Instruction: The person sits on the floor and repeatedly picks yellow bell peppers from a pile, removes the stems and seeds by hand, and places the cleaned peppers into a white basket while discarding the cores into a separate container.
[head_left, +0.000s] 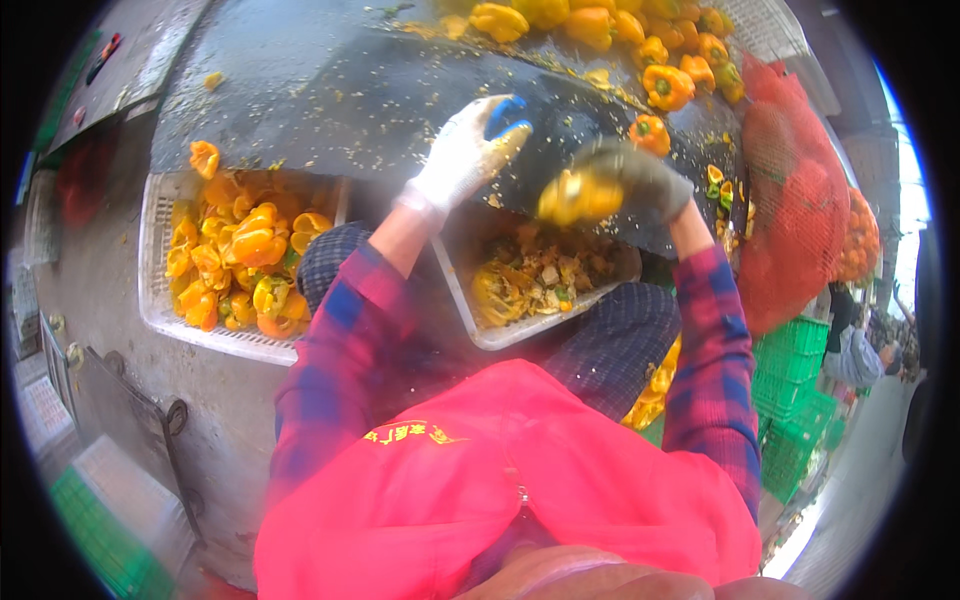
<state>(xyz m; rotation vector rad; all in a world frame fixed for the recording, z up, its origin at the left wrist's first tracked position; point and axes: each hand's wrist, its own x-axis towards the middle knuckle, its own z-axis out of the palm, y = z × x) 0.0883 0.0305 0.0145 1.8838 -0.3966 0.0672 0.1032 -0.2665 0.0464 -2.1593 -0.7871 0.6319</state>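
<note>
My left hand (472, 146), in a white knit glove with blue on the fingers, is raised over the dark tabletop (360, 97). Its fingers are apart and hold nothing. My right hand (637, 176), in a grey glove and blurred, grips a yellow-orange bell pepper (581, 196) above the table's near edge. Just beyond that hand a whole orange pepper (649, 135) sits on the table. Below, between my knees, a white crate (487, 341) holds pepper cores, seeds and scraps. To the left, another white plastic crate (217, 341) is heaped with hollowed pepper pieces (255, 236).
Whole peppers (592, 26) are piled at the table's far side. A full red mesh sack (795, 202) stands at the right, near stacked green crates (787, 367). Seeds litter the tabletop. A metal cart (127, 405) is on the floor at left. A person (859, 356) is in the right background.
</note>
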